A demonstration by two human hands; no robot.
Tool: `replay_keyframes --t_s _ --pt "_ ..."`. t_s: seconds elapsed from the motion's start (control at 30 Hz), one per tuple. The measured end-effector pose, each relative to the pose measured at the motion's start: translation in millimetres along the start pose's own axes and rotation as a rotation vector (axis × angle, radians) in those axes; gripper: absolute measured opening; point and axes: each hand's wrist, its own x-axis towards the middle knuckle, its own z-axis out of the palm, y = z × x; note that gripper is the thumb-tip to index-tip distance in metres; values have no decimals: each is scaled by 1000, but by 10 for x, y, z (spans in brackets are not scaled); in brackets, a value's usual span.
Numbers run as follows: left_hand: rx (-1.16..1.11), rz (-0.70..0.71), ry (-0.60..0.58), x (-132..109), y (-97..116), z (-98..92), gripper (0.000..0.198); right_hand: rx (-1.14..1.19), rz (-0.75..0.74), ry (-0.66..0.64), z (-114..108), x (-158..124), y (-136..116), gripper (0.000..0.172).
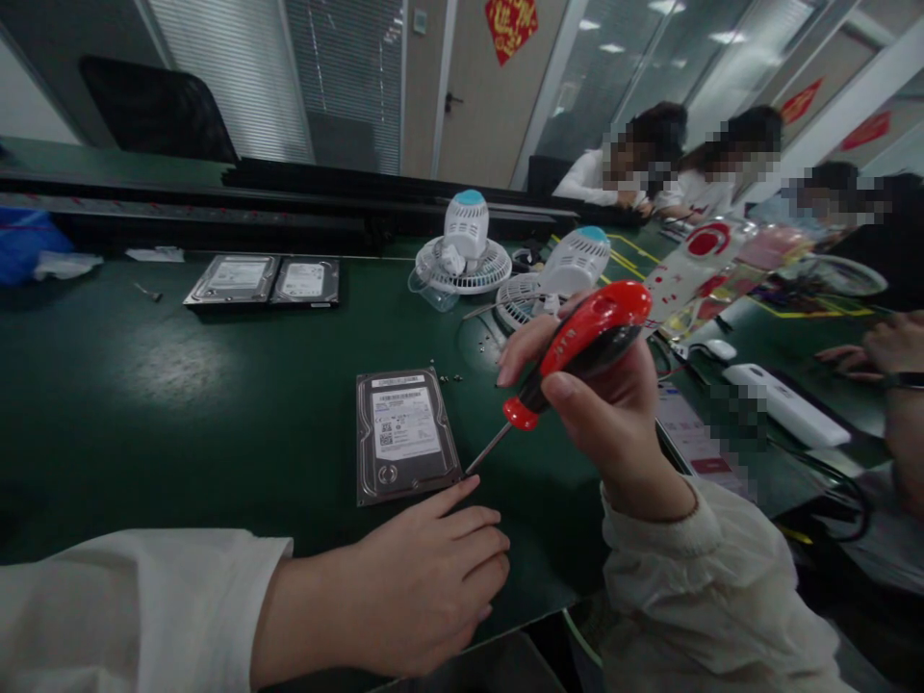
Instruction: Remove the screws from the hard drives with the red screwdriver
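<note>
The right hand (606, 404) grips a red screwdriver (570, 361), fingers wrapped round its handle, tip touching the hard drive's (404, 433) near right corner. The left hand (433, 568), loosely curled and holding nothing, rests on the green table (180, 404), index fingertip at that corner.

Nothing reads clearly — the hard drive (405, 435) label's print and barcodes are too small.

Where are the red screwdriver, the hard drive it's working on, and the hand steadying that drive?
Screwdriver (588, 337), head view, red handle.
Hard drive (405, 435), head view, white label.
Left hand (425, 577), head view, back of hand.
</note>
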Motion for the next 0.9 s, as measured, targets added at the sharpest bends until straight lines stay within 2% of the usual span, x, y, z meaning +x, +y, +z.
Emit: replay_keyframes --t_s 0.2,0.43,0.5,0.67,0.9 --pt "-12 -3 8 2 -4 11 31 97 89 -68 -34 -43 33 51" --pt "-5 7 -1 -7 -5 26 30 5 -1 -21 22 -12 -9 31" --pt "-10 -1 -4 -5 -4 17 30 35 24 -41 15 -6 7 33" --pt "-25 -14 1 7 -1 -5 30 174 30 -95 -29 -30 38 52" --pt "-1 5 0 -8 -4 9 28 57 -6 -8 12 -23 -4 35"
